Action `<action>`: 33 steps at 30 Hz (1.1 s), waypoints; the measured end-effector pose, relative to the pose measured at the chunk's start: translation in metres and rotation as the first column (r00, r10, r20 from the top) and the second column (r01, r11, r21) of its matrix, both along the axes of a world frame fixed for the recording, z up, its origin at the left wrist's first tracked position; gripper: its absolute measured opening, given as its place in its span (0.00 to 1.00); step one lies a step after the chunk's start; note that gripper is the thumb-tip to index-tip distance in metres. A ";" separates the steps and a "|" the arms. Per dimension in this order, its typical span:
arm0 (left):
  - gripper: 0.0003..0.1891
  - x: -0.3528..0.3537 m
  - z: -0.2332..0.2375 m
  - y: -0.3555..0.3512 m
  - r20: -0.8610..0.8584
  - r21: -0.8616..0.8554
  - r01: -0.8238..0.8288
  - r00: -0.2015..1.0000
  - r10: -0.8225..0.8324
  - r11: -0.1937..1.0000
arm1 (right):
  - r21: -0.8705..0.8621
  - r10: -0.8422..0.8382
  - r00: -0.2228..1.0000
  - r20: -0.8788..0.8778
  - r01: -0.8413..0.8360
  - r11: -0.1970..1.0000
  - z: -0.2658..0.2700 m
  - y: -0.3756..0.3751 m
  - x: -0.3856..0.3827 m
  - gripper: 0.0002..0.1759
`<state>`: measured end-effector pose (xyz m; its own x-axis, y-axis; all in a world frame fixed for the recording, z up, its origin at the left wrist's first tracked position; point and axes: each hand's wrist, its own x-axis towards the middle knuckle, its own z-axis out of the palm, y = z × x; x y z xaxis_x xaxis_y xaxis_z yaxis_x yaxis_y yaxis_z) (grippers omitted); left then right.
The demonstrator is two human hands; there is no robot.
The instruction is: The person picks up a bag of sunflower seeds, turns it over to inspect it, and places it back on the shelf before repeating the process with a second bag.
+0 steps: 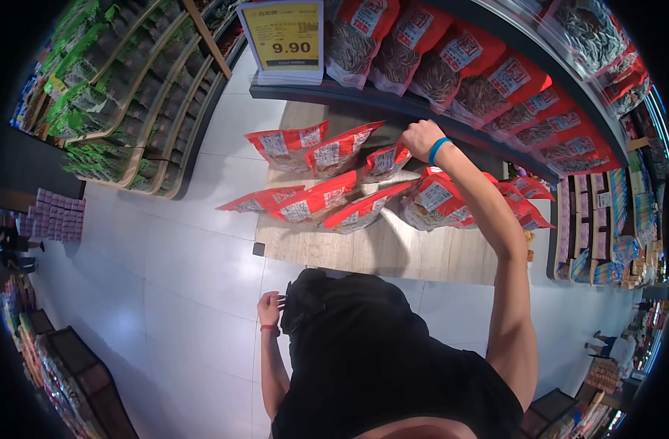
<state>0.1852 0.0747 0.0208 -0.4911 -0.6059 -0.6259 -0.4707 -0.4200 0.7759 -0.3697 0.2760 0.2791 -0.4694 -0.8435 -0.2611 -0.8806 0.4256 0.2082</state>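
My right hand (422, 139), with a blue band at the wrist, is closed on the top edge of a red-topped bag (382, 162) in the back row on a wooden surface (334, 247). Several similar red and clear bags stand around it; one bag (280, 146) is at the back left and another (431, 201) stands in front of my forearm's left side. My left hand (270, 308), with a red band at the wrist, hangs low beside my dark clothing. Its fingers are slightly curled and partly spread, with nothing seen in them.
A dark-edged shelf (334, 95) holds a row of red bags behind the wooden surface, with a yellow 9.90 price sign (285, 40). Curved racks (148, 139) with green packages stand at the left. Another person (616, 347) is at the far right.
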 end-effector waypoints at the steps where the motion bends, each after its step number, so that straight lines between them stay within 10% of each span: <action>1: 0.11 0.000 -0.002 0.002 0.002 0.009 0.018 1.000 -0.018 1.000 | -0.003 -0.013 1.000 0.016 0.013 1.000 -0.001 0.000 -0.001 0.10; 33: 0.13 0.007 -0.030 0.019 0.092 0.062 -0.050 0.995 0.044 0.997 | -0.210 0.043 0.999 -0.024 -0.047 0.977 0.042 0.038 0.041 0.23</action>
